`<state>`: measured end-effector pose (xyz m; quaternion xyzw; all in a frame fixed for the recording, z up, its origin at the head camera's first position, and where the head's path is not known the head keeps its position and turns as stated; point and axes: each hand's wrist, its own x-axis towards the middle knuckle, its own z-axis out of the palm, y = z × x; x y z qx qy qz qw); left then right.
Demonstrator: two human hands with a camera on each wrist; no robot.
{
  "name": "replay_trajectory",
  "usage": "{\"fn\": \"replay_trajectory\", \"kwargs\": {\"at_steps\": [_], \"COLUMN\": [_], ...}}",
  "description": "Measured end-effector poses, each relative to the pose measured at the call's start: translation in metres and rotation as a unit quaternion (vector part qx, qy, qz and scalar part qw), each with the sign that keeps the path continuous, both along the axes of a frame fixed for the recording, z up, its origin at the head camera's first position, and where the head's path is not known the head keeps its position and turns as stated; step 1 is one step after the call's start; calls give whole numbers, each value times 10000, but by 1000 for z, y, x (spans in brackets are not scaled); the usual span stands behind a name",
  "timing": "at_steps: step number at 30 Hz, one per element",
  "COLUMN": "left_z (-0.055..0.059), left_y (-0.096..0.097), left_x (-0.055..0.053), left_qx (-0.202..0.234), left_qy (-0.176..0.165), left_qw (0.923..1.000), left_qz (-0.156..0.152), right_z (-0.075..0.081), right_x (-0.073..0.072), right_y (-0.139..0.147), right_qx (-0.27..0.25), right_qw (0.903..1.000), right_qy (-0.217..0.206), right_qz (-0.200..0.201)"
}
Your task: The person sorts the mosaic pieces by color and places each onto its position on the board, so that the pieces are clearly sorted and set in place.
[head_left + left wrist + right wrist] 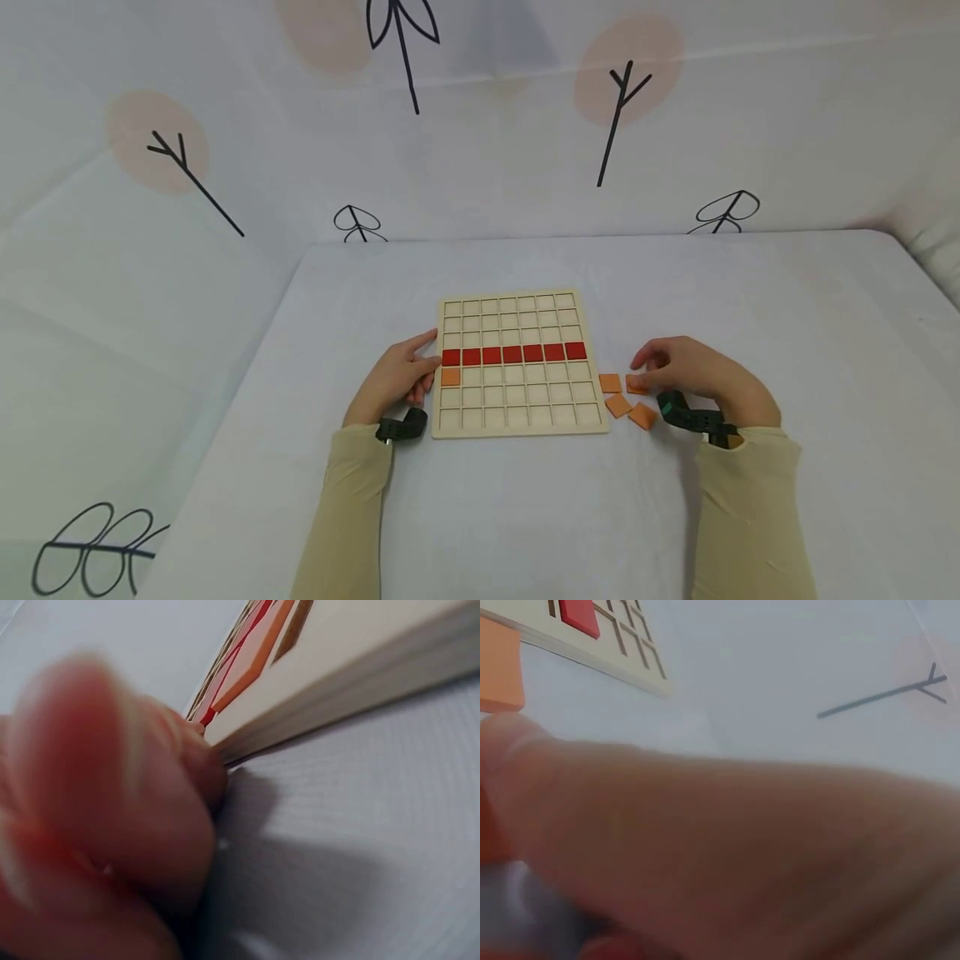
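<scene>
A pale wooden grid board (517, 417) lies flat on the white table. Red square tiles (512, 355) fill one row across it, and one orange tile (450, 377) sits just below the row's left end. At the board's left edge my left hand (392, 379) rests with its index finger stretched along the side and its thumb touching the rim. My right hand (686, 367) is bent over a loose orange tile (633, 385) right of the board, thumb on the tile, index finger arched above. In the right wrist view the thumb (510, 742) overlaps orange tiles.
More loose orange tiles (618, 406) lie close to the board's lower right corner. Each wrist wears a black camera mount (401, 425). Behind the table (525, 517) hangs a white cloth (487, 167) with leaf and twig drawings.
</scene>
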<state>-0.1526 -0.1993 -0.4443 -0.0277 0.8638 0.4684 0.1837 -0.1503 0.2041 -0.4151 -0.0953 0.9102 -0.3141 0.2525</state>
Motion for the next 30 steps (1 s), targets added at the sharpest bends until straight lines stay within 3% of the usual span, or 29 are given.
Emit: {"fn": "replay_trajectory", "kwargs": {"at_steps": [12, 30], "left_z": [-2, 1], "left_y": [-1, 0], "left_x": [-1, -1], "left_qx": [14, 17], "left_qy": [14, -37], "left_qw": [10000, 10000], "left_qz": [-18, 27], "right_z": [-1, -4], "right_x": [0, -6], "right_y": [-2, -1], "right_qx": [160, 305], "right_qw": [9996, 9974], "right_qy": [81, -207], "right_qz": [-233, -623]}}
